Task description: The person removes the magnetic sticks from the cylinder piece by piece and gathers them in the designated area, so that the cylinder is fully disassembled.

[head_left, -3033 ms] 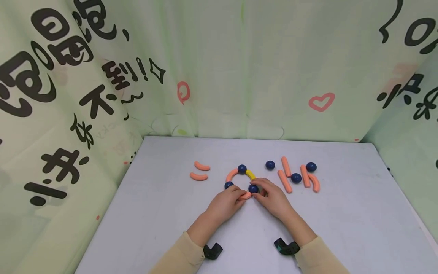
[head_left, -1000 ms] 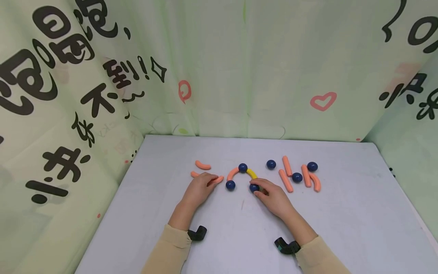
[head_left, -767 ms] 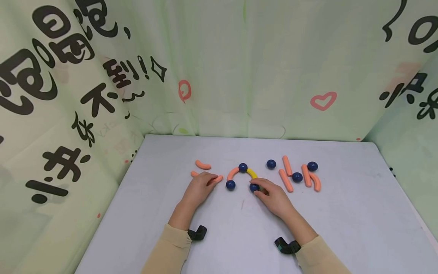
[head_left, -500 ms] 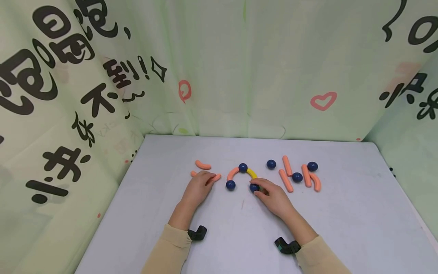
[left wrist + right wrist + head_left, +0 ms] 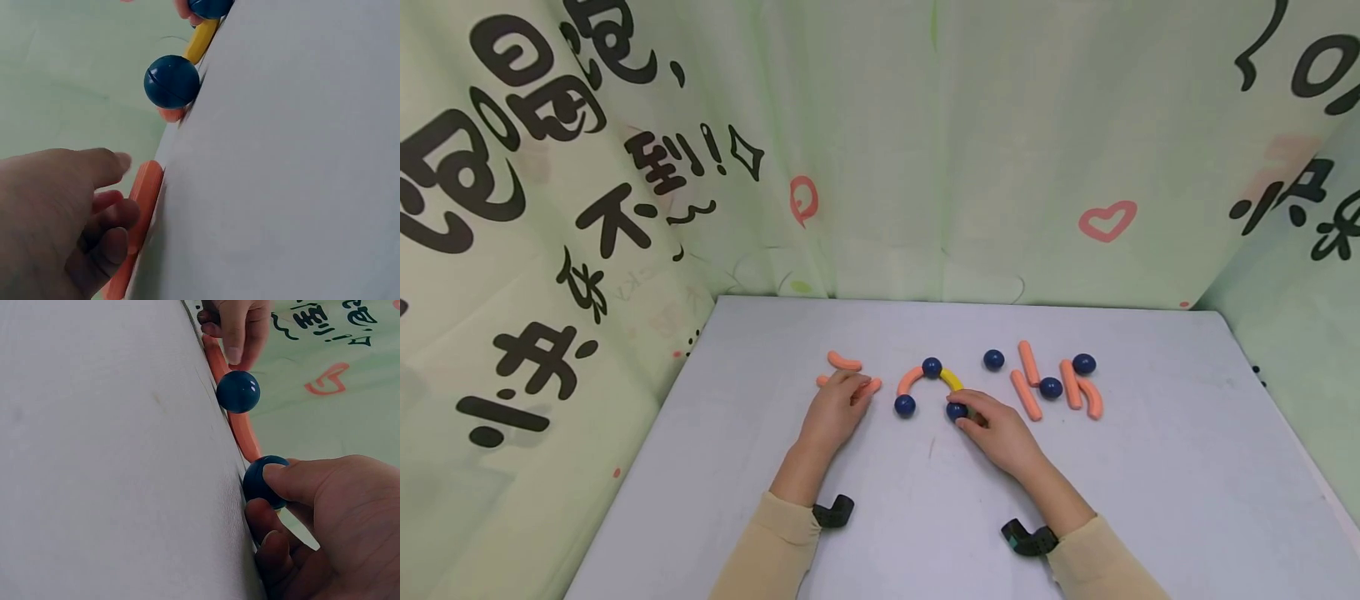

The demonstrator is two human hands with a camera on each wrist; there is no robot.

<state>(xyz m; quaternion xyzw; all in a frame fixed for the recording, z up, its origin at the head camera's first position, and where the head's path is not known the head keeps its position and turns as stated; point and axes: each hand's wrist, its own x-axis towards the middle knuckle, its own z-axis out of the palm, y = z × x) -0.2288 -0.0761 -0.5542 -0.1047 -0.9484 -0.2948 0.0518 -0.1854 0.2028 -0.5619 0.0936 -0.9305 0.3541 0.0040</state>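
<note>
My left hand [image 5: 833, 411] hovers over a curved orange stick [image 5: 872, 387] at the left. In the left wrist view its thumb stands off that orange stick [image 5: 147, 187], with loosely bent fingers beside it. Part of another orange stick [image 5: 822, 381] peeks out behind the hand. My right hand [image 5: 1003, 435] pinches a dark blue ball [image 5: 956, 412] between thumb and fingers. That ball ends an arch: a yellow curved stick [image 5: 951, 379], a blue ball [image 5: 932, 367] on top, an orange curved stick [image 5: 909, 380], then a blue ball [image 5: 905, 406] at lower left.
One more curved orange stick [image 5: 844, 362] lies behind the left hand. At the right of the white table [image 5: 1150, 467] are loose blue balls [image 5: 993, 360], straight orange sticks [image 5: 1026, 396] and a curved orange one [image 5: 1091, 398]. A printed curtain [image 5: 880, 167] surrounds the table.
My left hand has carried a curved orange stick from the arch's lower gap out to the left, laid it down and loosened its fingers. The right hand has stayed on its ball.
</note>
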